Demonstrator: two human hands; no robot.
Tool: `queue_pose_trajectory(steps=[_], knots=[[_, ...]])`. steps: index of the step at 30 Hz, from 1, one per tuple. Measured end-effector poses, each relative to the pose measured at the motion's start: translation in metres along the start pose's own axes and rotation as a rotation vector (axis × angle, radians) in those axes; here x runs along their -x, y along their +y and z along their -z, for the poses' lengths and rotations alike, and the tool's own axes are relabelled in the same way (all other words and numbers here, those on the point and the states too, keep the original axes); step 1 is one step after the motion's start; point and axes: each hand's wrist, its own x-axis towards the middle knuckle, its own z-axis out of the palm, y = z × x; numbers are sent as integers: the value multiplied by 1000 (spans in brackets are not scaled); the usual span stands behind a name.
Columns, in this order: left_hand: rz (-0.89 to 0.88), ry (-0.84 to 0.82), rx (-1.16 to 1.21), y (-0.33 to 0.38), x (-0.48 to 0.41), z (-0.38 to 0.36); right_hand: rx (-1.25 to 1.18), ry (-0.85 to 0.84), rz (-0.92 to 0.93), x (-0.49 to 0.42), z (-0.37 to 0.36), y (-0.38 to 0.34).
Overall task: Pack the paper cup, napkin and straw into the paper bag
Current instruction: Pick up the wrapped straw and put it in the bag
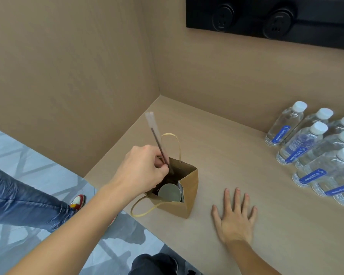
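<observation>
A brown paper bag (189, 197) with twisted handles stands open near the counter's front left edge. Inside it the paper cup (170, 192) is upright, and a white napkin edge (180, 188) shows between the cup and the bag's right wall. My left hand (141, 169) is over the bag's mouth, pinching a dark straw in a clear wrapper (157, 138). The straw's lower end dips into the bag; its upper end sticks up and to the left. My right hand (235, 217) lies flat on the counter to the right of the bag, fingers spread, holding nothing.
Several water bottles (314, 147) with blue labels and white caps stand at the right of the beige counter (236, 155). Beige walls close the back and left. A black socket panel (270, 20) sits high on the back wall. Another person's jeans-clad leg (24, 203) is at the left.
</observation>
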Motion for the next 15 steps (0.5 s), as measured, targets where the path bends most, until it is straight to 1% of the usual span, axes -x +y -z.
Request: queue_pose_trajectory(steps=[4,12,15], knots=[[-24,44,-68,-1,-5,-9,-2,7,-3,0,-1,-1],[-83,16,-211,0,-9,-20,11,2,-8,-1,-1,-1],[-73,3,-194,1,-10,-24,12,10,-8,-1,-1,-1]])
